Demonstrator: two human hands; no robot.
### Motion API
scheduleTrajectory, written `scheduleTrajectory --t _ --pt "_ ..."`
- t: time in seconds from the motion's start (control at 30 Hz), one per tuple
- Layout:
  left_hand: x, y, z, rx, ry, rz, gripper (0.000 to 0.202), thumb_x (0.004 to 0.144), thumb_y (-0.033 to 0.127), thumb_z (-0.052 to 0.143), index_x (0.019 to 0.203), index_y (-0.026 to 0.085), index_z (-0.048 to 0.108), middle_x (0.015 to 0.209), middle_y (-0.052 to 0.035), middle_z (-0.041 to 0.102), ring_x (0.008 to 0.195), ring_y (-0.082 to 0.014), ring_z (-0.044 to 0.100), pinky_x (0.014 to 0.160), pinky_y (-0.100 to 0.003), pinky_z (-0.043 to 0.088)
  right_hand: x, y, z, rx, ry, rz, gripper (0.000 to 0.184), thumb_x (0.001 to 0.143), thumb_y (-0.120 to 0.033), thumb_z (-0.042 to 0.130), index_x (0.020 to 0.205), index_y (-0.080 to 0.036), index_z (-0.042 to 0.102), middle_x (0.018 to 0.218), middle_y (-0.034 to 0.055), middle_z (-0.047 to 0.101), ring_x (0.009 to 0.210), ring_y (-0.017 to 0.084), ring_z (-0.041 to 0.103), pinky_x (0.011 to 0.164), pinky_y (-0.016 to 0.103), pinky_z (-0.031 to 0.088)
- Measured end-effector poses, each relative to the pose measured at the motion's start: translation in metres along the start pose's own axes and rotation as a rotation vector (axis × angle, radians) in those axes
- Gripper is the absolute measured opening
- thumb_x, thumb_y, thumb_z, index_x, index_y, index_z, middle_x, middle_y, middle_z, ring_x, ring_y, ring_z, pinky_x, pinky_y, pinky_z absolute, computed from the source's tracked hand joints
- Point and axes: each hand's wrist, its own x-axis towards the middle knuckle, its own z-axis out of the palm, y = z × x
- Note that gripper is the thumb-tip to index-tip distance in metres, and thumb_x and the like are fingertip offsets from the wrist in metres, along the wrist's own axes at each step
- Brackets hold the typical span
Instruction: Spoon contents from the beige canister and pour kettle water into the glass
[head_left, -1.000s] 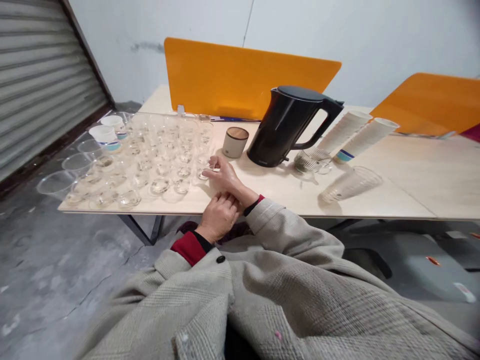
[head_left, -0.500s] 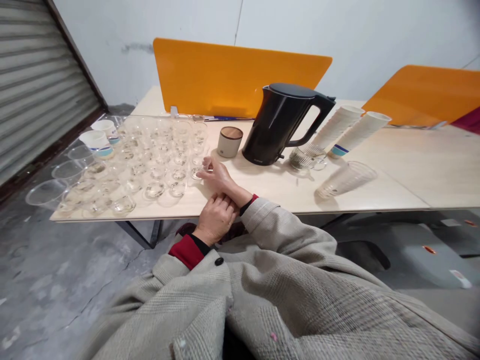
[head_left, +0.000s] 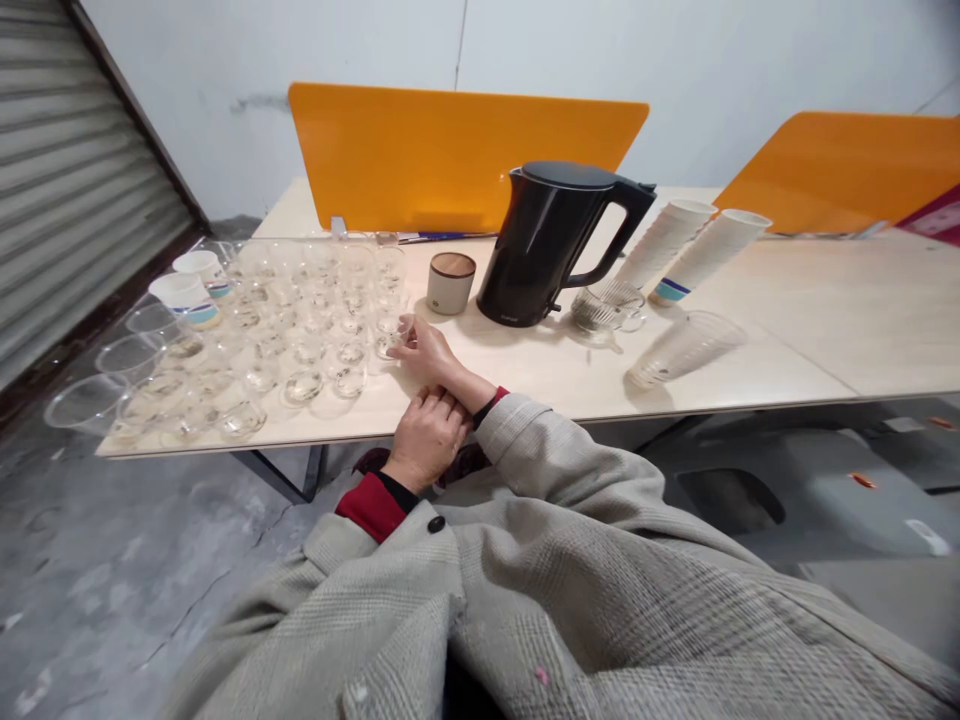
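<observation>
My right hand (head_left: 424, 350) reaches over the table's (head_left: 570, 385) front edge to the near right corner of a block of several small clear glass cups (head_left: 315, 310). Its fingertips pinch one small glass cup (head_left: 389, 338) that stands on the table. My left hand (head_left: 427, 436) lies just behind it at the table edge, with its fingers curled over my right wrist and cuff. Both arms wear a grey woven coat with red cuffs.
A black electric kettle (head_left: 547, 245) and a small wooden-lidded jar (head_left: 450, 282) stand right of the glasses. Behind the kettle lie a glass pitcher (head_left: 609, 307), two stacks of paper cups (head_left: 686, 250) and a stack of clear plastic cups (head_left: 679, 350). Clear plastic cups and paper cups (head_left: 184, 296) line the left edge. Orange dividers (head_left: 450, 150) stand behind.
My view has drifted so that everything sits a little further left in the picture. Both hands keep the same pose: right on the small glass, left on my right wrist.
</observation>
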Motion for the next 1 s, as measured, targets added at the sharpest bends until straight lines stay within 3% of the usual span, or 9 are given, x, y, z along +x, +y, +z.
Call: scheduleTrajectory --t 0.27,0.4,0.5,0.63,0.77,0.87,0.93,1.0 --pt "-0.001 -0.001 -0.002 -0.017 -0.042 -0.010 0.034 0.106 0.031 0.061 0.132 0.014 0.076 0.131 -0.0173 0.080 0.137 -0.0315 0.068 0.123 -0.050 0.051 0.001 -0.007 -0.003 -0.092 -0.004 0.031 0.040 0.079 -0.025 0.082 0.112 -0.020 0.061 0.093 -0.0014 0.063 0.088 0.019 0.062 0.086 0.035 0.052" --pt "-0.001 -0.004 -0.002 -0.038 -0.083 -0.015 0.037 0.107 0.030 0.058 0.136 0.014 0.074 0.136 -0.0175 0.079 0.139 -0.0304 0.068 0.122 -0.049 0.052 -0.009 -0.011 -0.013 -0.083 0.034 0.012 0.054 0.076 -0.025 0.087 0.125 -0.021 0.062 0.127 0.0117 0.071 0.116 0.028 0.068 0.100 0.043 0.057" --pt "-0.001 -0.007 0.000 -0.053 -0.063 -0.018 0.039 0.106 0.027 0.058 0.140 0.013 0.073 0.141 -0.0199 0.076 0.141 -0.0324 0.067 0.118 -0.051 0.055 -0.037 -0.017 -0.039 -0.065 0.087 -0.065 0.063 0.081 -0.027 0.085 0.138 -0.022 0.060 0.146 0.0171 0.067 0.130 0.032 0.067 0.110 0.052 0.057" --pt "0.000 -0.011 0.004 -0.061 -0.003 -0.003 0.040 0.109 0.029 0.053 0.141 0.015 0.073 0.147 -0.0170 0.074 0.142 -0.0333 0.068 0.117 -0.051 0.054 -0.097 -0.029 -0.103 -0.125 0.202 -0.124 0.051 0.091 -0.041 0.078 0.138 -0.027 0.063 0.143 0.0117 0.072 0.125 0.032 0.072 0.106 0.056 0.062" --pt "0.002 -0.011 0.006 -0.096 0.017 -0.024 0.040 0.110 0.033 0.052 0.141 0.018 0.073 0.148 -0.0163 0.073 0.141 -0.0341 0.069 0.117 -0.052 0.053 -0.161 -0.035 -0.200 -0.423 0.549 -0.174 0.036 0.098 -0.046 0.069 0.129 -0.028 0.070 0.132 0.0117 0.077 0.111 0.028 0.077 0.097 0.049 0.066" --pt "0.003 -0.011 0.005 -0.094 0.026 -0.027 0.040 0.110 0.033 0.051 0.140 0.017 0.073 0.149 -0.0166 0.073 0.141 -0.0341 0.069 0.119 -0.052 0.052 -0.195 -0.023 -0.275 -0.731 0.776 -0.096 0.035 0.104 -0.048 0.058 0.127 -0.025 0.071 0.117 0.0108 0.078 0.103 0.028 0.076 0.093 0.050 0.066" --pt "0.003 -0.011 0.005 -0.081 0.040 -0.026 0.039 0.111 0.034 0.051 0.139 0.018 0.073 0.148 -0.0158 0.073 0.140 -0.0338 0.070 0.118 -0.052 0.052 -0.207 -0.007 -0.313 -0.911 0.822 -0.044 0.036 0.105 -0.051 0.055 0.123 -0.026 0.073 0.115 0.0115 0.077 0.104 0.030 0.073 0.096 0.053 0.063" --pt "0.004 -0.011 0.005 -0.073 0.051 -0.021 0.038 0.111 0.034 0.051 0.138 0.019 0.073 0.148 -0.0155 0.074 0.139 -0.0337 0.070 0.118 -0.052 0.052 -0.208 0.011 -0.337 -1.009 0.800 -0.024 0.039 0.103 -0.054 0.058 0.124 -0.025 0.074 0.124 0.0133 0.076 0.117 0.034 0.069 0.104 0.058 0.059"
